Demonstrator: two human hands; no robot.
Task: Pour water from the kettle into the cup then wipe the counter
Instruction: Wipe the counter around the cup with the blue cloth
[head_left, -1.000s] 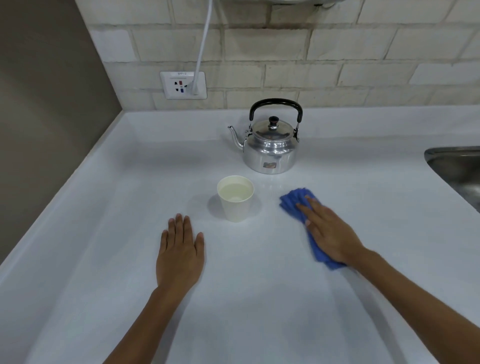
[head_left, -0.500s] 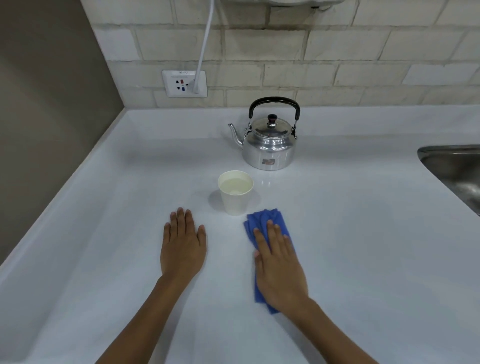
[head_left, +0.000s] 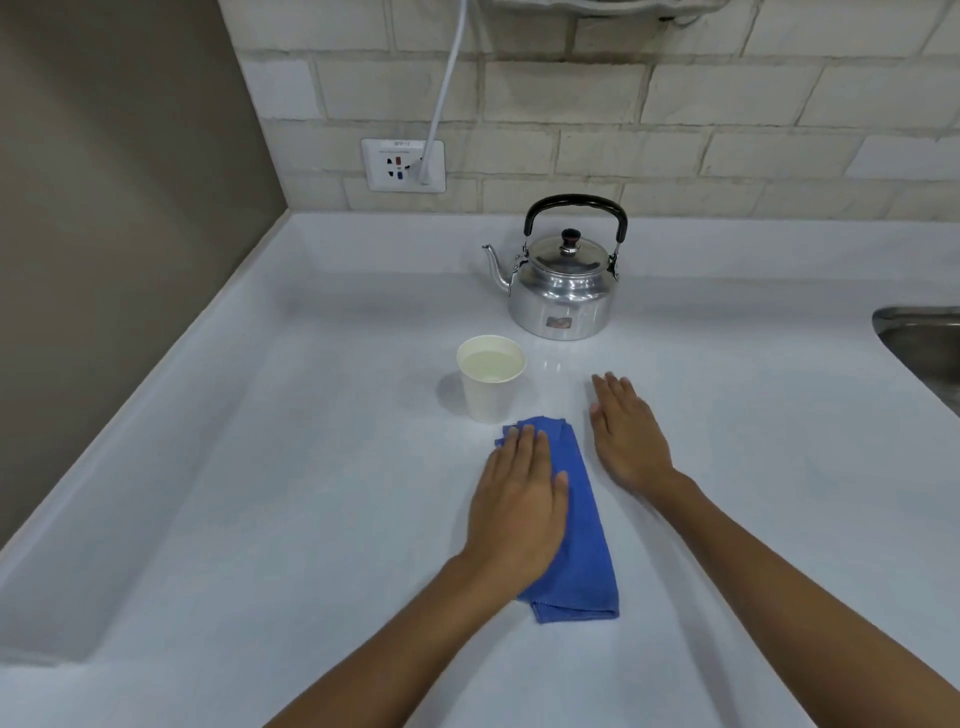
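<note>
A shiny metal kettle (head_left: 563, 296) with a black handle stands upright at the back of the white counter (head_left: 260, 493), spout pointing left. In front of it a white paper cup (head_left: 491, 395) holds water nearly to the rim. A folded blue cloth (head_left: 582, 545) lies flat just in front of the cup. My left hand (head_left: 517, 512) presses palm-down on the cloth's left half, fingertips near the cup's base. My right hand (head_left: 626, 431) rests flat on the bare counter to the right of the cloth, holding nothing.
A steel sink (head_left: 924, 343) cuts into the counter at the right edge. A wall socket (head_left: 402, 165) with a white cable (head_left: 447, 88) plugged in sits on the tiled wall behind. A brown wall borders the counter's raised left rim.
My right hand swept the cloth leftward to in front of the cup, then let go and moved right. My left hand moved right onto the cloth.
</note>
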